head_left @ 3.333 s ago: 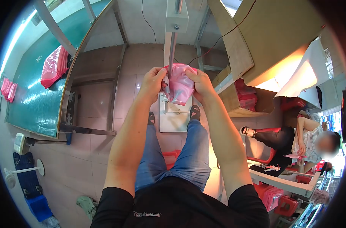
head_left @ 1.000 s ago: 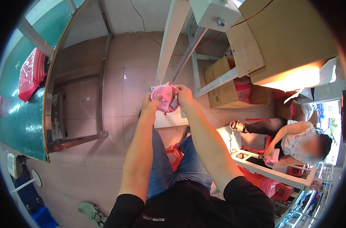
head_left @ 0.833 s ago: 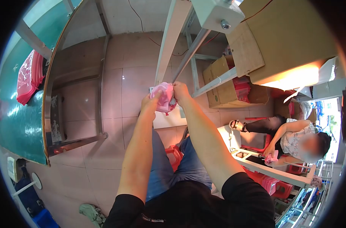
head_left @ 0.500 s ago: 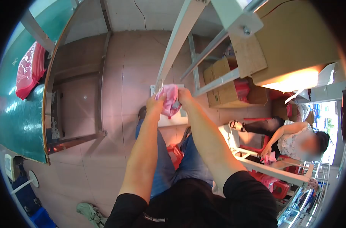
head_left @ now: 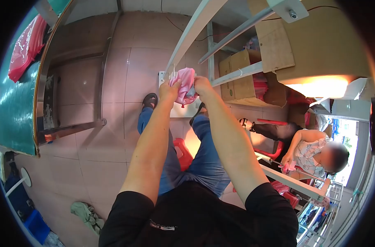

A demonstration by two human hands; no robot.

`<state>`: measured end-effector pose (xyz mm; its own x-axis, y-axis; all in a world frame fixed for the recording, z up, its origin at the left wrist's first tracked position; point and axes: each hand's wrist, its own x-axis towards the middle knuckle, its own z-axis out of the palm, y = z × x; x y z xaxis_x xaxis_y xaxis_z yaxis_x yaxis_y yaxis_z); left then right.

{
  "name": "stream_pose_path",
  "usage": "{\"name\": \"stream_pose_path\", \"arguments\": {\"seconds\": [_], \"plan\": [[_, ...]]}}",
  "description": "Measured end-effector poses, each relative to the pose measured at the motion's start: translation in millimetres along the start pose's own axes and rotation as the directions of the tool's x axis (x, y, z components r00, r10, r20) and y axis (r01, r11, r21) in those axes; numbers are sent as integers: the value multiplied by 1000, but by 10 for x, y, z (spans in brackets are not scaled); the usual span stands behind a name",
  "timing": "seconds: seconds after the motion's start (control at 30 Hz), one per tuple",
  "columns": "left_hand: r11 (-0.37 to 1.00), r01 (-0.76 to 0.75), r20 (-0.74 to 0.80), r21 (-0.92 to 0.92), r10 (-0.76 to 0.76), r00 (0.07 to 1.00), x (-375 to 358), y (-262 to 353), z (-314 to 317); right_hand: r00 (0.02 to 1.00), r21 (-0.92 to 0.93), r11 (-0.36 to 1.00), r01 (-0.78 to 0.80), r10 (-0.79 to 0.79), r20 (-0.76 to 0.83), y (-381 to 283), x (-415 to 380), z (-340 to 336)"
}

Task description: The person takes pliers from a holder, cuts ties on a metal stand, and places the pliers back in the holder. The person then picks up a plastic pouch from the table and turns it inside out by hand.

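Held out in front of me is a crumpled pink bag [head_left: 185, 84] of thin, soft material, with a greyish patch on its right side. My left hand [head_left: 169, 89] is closed on its left edge, thumb uppermost. On the opposite edge my right hand [head_left: 202, 85] is closed too, its fingertips partly hidden by the material. The bag hangs between both hands beside an upright white frame bar [head_left: 191, 35]. Thin metal pins [head_left: 174, 71] stand near the bag's upper left. Beneath it lies a white base plate [head_left: 181, 111], partly covered.
On the green table [head_left: 20, 119] at left lies a stack of pink bags [head_left: 29, 47]. Cardboard boxes [head_left: 239, 78] with pink items stand at right, under a metal rod [head_left: 237, 35]. A seated co-worker [head_left: 311, 144] handles something pink. A red stool [head_left: 182, 154] is between my legs.
My view has shifted, and my hands and the pink bag appear higher in it. Both hands keep hold of the bag, which now looks a little more bunched.
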<state>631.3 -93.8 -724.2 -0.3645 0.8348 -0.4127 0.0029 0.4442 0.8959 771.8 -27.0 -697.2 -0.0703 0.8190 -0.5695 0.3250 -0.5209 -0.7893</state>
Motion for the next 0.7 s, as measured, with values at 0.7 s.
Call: {"name": "stream_pose_path", "arguments": {"seconds": [0.7], "plan": [[956,49,14,-290,-47,999,-29,171,42,949,-58,955,291,-280,142,187,341,-6]]}}
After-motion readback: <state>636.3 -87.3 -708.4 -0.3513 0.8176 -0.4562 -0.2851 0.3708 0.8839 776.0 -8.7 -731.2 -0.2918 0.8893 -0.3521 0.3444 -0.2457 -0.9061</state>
